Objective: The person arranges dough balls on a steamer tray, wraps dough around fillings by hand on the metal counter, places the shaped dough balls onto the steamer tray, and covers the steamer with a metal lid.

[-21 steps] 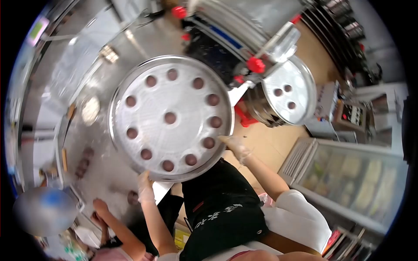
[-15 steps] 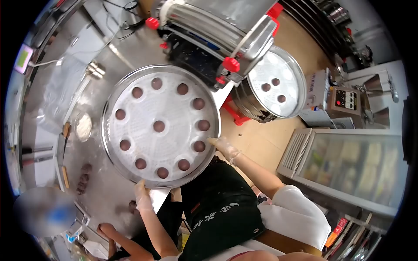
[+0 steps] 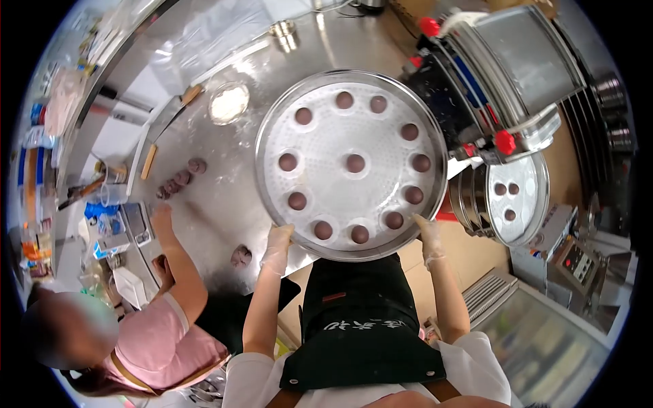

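Note:
A large round metal tray (image 3: pixel 314 155) with a perforated white liner carries several dark brown balls, one of them (image 3: pixel 355 163) near its middle and the others in a ring. My left hand (image 3: pixel 277 246), in a clear glove, grips the rim at the lower left. At the lower right, my right hand (image 3: pixel 429 238), also gloved, grips the same rim. Both hands have their fingertips over the edge, and their thumbs and fingers are partly hidden by the tray.
A roller machine (image 3: pixel 476 75) stands at the upper right, above stacked round trays (image 3: pixel 520 211). On the steel worktop (image 3: pixel 224 163) lie a floury plate (image 3: pixel 229 103), dough pieces (image 3: pixel 182 178) and another lump (image 3: pixel 241 256). A co-worker (image 3: pixel 153 340) is at the left. A glass-topped freezer (image 3: pixel 537 340) stands lower right.
The view has turned, so the tray and both hands appear farther right. My hands keep their grip on the rim. The co-worker's arm now reaches toward the dough pieces, and more of their body shows.

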Demonstrator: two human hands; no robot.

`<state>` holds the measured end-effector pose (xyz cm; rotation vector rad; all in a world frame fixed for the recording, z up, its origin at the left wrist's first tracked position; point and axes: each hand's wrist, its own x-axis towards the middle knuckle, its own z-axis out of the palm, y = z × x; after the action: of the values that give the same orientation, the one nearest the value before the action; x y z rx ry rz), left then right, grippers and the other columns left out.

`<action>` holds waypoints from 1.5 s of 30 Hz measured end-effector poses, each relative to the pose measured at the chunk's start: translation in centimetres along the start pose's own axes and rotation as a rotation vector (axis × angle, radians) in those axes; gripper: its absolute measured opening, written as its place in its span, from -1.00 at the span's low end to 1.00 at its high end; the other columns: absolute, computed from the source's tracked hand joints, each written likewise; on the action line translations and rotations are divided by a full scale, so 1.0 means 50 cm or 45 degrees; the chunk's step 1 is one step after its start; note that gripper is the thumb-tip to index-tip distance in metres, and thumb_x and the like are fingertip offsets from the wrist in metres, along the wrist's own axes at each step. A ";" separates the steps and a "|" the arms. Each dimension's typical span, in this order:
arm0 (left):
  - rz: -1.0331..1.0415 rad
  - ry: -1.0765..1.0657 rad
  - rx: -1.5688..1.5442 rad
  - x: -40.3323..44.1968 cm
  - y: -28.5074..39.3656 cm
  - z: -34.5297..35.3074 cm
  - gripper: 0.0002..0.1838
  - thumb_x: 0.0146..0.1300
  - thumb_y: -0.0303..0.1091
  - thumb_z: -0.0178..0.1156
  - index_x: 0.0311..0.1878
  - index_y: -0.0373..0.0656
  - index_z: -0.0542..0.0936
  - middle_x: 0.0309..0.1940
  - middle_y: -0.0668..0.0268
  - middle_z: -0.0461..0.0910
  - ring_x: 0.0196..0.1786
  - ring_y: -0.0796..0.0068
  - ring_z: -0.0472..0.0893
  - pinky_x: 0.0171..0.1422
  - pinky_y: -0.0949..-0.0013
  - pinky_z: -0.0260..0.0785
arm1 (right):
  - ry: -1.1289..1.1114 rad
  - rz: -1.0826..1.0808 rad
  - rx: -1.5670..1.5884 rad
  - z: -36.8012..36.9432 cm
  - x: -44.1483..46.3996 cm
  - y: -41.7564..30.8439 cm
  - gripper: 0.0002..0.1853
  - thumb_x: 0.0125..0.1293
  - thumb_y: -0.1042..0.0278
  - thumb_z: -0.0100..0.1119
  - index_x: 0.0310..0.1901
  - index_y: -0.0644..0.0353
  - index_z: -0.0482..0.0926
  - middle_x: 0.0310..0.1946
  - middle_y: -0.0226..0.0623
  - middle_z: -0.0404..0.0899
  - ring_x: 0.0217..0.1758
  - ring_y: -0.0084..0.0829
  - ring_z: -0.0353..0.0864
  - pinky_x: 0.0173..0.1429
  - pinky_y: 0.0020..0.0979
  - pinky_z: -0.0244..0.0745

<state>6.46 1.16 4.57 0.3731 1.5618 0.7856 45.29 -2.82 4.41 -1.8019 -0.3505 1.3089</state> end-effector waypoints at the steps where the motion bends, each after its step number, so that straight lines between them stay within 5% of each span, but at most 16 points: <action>1: -0.012 -0.037 0.022 0.013 -0.010 -0.009 -0.49 0.19 -0.42 0.21 0.22 -0.41 0.45 0.01 0.12 0.59 0.00 0.22 0.66 0.03 0.23 0.55 | -0.029 0.136 0.002 -0.005 0.000 -0.007 -0.62 0.35 0.27 0.27 0.10 0.34 0.59 -0.03 -0.23 0.67 -0.02 -0.33 0.69 0.09 -0.34 0.61; 8: -0.074 -0.062 0.140 0.020 -0.013 -0.022 -0.39 0.23 -0.39 0.27 0.33 -0.35 0.37 0.11 0.09 0.56 0.07 0.20 0.63 0.12 0.20 0.53 | -0.027 0.302 0.106 0.009 -0.031 -0.044 -0.60 0.34 0.32 0.27 0.12 0.39 0.57 -0.02 -0.20 0.67 -0.05 -0.32 0.68 0.08 -0.31 0.60; 9: -0.157 -0.014 0.043 0.018 -0.003 -0.022 -0.33 0.11 -0.26 0.36 0.29 -0.25 0.42 -0.04 0.24 0.62 -0.17 0.44 0.61 -0.26 0.38 0.41 | -0.015 0.331 0.102 0.024 -0.054 -0.070 -0.62 0.34 0.34 0.24 0.10 0.41 0.57 -0.05 -0.18 0.68 -0.10 -0.29 0.69 0.04 -0.29 0.62; 12: -0.180 -0.020 -0.090 0.027 0.062 -0.022 -0.35 0.15 -0.26 0.35 0.28 -0.28 0.40 -0.03 0.21 0.61 -0.15 0.41 0.61 -0.24 0.38 0.43 | -0.047 0.396 0.081 0.017 -0.064 -0.040 -0.63 0.33 0.39 0.20 0.10 0.40 0.56 -0.07 -0.15 0.67 -0.11 -0.27 0.70 0.02 -0.27 0.64; 19: 0.000 -0.149 0.214 0.126 0.028 -0.117 -0.53 0.02 -0.60 0.20 0.10 -0.36 0.51 -0.18 0.17 0.60 -0.24 0.34 0.63 -0.27 0.36 0.49 | 0.010 0.321 0.037 0.021 -0.071 -0.007 -0.71 0.18 0.52 0.13 -0.10 0.52 0.61 -0.28 -0.17 0.67 -0.24 -0.25 0.70 -0.08 -0.28 0.62; 22: -0.236 0.085 0.167 0.122 0.051 -0.102 -0.60 0.04 -0.66 0.15 0.02 -0.39 0.52 -0.21 0.18 0.59 -0.27 0.34 0.61 -0.29 0.38 0.48 | -0.019 0.272 0.060 0.018 -0.077 -0.007 -0.71 0.18 0.50 0.17 -0.09 0.49 0.62 -0.29 -0.17 0.69 -0.27 -0.28 0.69 -0.09 -0.30 0.62; 24: -0.232 0.026 0.098 0.088 0.088 -0.084 -0.68 0.06 -0.66 0.14 -0.05 -0.41 0.54 -0.21 0.18 0.59 -0.29 0.33 0.61 -0.29 0.36 0.49 | -0.036 0.342 0.178 0.026 -0.089 -0.029 -0.58 0.25 0.39 0.25 0.10 0.46 0.57 -0.09 -0.12 0.69 -0.06 -0.27 0.68 0.12 -0.31 0.55; 26: -0.234 -0.032 0.087 0.082 0.100 -0.077 -0.82 0.12 -0.64 0.16 -0.17 -0.39 0.55 -0.29 0.21 0.57 -0.32 0.38 0.58 -0.31 0.39 0.45 | 0.138 0.121 0.009 0.026 -0.080 -0.016 -0.46 0.30 0.35 0.29 0.24 0.50 0.44 0.11 -0.09 0.60 0.16 -0.25 0.59 0.27 -0.30 0.48; 28: -0.261 -0.073 0.151 0.074 0.114 -0.089 -0.97 0.22 -0.61 0.20 -0.34 -0.33 0.55 -0.44 0.29 0.52 -0.38 0.47 0.53 -0.35 0.46 0.36 | 0.389 -0.381 -0.140 0.036 -0.079 -0.008 -0.38 0.28 0.36 0.34 0.30 0.44 0.37 0.22 -0.08 0.51 0.25 -0.17 0.53 0.31 -0.28 0.46; 29: -0.232 -0.100 0.170 0.067 0.113 -0.087 -0.81 0.25 -0.50 0.21 -0.13 -0.42 0.58 -0.23 0.20 0.60 -0.27 0.39 0.61 -0.21 0.36 0.50 | 0.545 -0.608 -0.322 0.041 -0.082 -0.008 -0.35 0.27 0.36 0.36 0.33 0.41 0.35 0.26 -0.07 0.48 0.28 -0.14 0.50 0.32 -0.27 0.45; 31: -0.158 -0.084 0.151 0.033 0.129 -0.045 -0.79 0.28 -0.47 0.20 -0.10 -0.44 0.57 -0.21 0.20 0.61 -0.23 0.39 0.62 -0.16 0.36 0.50 | 0.849 -1.079 -1.070 0.030 -0.089 -0.081 -0.32 0.24 0.38 0.38 0.35 0.35 0.33 0.30 -0.06 0.43 0.30 -0.09 0.48 0.32 -0.26 0.46; 34: -0.141 -0.079 0.149 0.038 0.113 -0.053 -0.73 0.30 -0.47 0.19 -0.01 -0.46 0.56 -0.11 0.17 0.62 -0.12 0.37 0.63 -0.03 0.35 0.49 | 0.540 -1.088 -0.969 0.058 -0.054 -0.155 -0.31 0.20 0.39 0.39 0.35 0.26 0.33 0.27 -0.02 0.44 0.30 -0.03 0.46 0.32 -0.21 0.46; 38: 0.023 -0.126 0.030 -0.002 0.117 -0.029 -0.54 0.30 -0.45 0.21 0.23 -0.45 0.47 0.12 0.08 0.56 0.11 0.28 0.59 0.18 0.25 0.44 | 0.468 -0.984 -1.208 0.101 0.105 -0.178 -0.28 0.18 0.36 0.40 0.37 0.31 0.34 0.29 0.00 0.44 0.36 -0.03 0.41 0.40 -0.22 0.39; 40: 0.206 -0.150 0.276 -0.005 0.107 -0.047 -0.37 0.30 -0.37 0.24 0.41 -0.37 0.34 0.37 0.02 0.36 0.34 0.25 0.44 0.35 0.24 0.34 | 0.482 -0.795 -1.545 0.116 0.200 -0.151 -0.22 0.13 0.29 0.41 0.37 0.34 0.32 0.28 0.11 0.43 0.33 -0.04 0.44 0.40 -0.18 0.39; 45: 0.250 0.050 0.257 -0.075 0.099 -0.089 -0.18 0.37 -0.29 0.18 0.59 -0.27 0.04 0.57 0.01 0.04 0.51 0.27 0.22 0.54 0.25 0.10 | 0.562 -0.690 -1.532 0.134 0.265 -0.116 -0.58 0.06 0.38 0.36 -0.01 0.22 0.51 -0.04 -0.02 0.55 0.10 -0.05 0.59 0.11 -0.19 0.61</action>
<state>1.75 1.08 10.61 0.6701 1.6638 0.7907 46.28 12.46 -0.12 -2.5695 -1.4621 0.2107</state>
